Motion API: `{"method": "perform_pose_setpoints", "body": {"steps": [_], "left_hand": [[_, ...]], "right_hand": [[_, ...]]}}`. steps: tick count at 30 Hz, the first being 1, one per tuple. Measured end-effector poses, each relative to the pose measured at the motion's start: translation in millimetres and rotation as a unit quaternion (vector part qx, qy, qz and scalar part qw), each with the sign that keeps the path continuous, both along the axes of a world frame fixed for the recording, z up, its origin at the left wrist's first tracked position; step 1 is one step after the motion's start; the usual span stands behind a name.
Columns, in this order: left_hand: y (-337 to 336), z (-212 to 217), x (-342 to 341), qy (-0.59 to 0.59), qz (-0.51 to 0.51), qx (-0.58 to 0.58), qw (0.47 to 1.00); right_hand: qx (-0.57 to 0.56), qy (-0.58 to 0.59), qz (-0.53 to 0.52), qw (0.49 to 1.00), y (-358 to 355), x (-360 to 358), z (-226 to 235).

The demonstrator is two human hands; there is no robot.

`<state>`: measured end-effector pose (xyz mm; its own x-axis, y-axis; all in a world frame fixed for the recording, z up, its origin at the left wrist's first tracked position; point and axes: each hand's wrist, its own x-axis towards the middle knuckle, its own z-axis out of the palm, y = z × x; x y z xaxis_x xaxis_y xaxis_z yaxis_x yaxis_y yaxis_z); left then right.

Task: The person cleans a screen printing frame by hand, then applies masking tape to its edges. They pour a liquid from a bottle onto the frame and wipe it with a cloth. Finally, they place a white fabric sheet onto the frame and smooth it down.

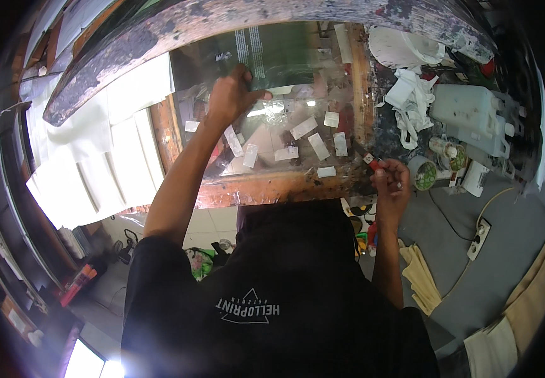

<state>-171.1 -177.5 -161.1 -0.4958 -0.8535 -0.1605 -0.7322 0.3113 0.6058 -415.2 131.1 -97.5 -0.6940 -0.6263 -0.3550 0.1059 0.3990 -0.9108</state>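
My left hand [231, 94] rests on the near edge of a dark green, see-through sheet [285, 53] with small pale print, its thumb stretched out to the right. The sheet lies over a wood-framed glass pane [222, 167]. Several small white paper pieces [317, 146] are scattered on the pane nearer to me. At the frame's right near corner, my right hand [392, 186] is closed around what looks like a red cutter knife [371, 161]. Its thin dark tip points up and left, close to the wooden frame [272, 190].
A thick paint-stained wooden beam [241, 22] crosses the far side. White sheets [108, 157] lie at left. On the right are a white bucket [404, 47], crumpled white plastic [411, 104], a pale jerrycan [467, 116] and jars [422, 173]. A power strip [479, 239] hangs below.
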Motion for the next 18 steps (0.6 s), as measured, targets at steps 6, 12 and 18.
{"method": "perform_pose_setpoints", "body": {"steps": [6,12,18], "left_hand": [[-10,1,-1,0.024,0.038,0.112,0.993],[-10,-6,11,0.059,-0.021,0.052,0.997],[-9,8,-3,-0.003,-0.003,0.086,0.996]], "right_hand": [[-0.021,-0.006,-0.016,1.0,0,-1,7],[-0.019,0.015,-0.025,0.999,20,-5,-1],[-0.002,0.0,-0.029,1.0,21,0,-1]]}}
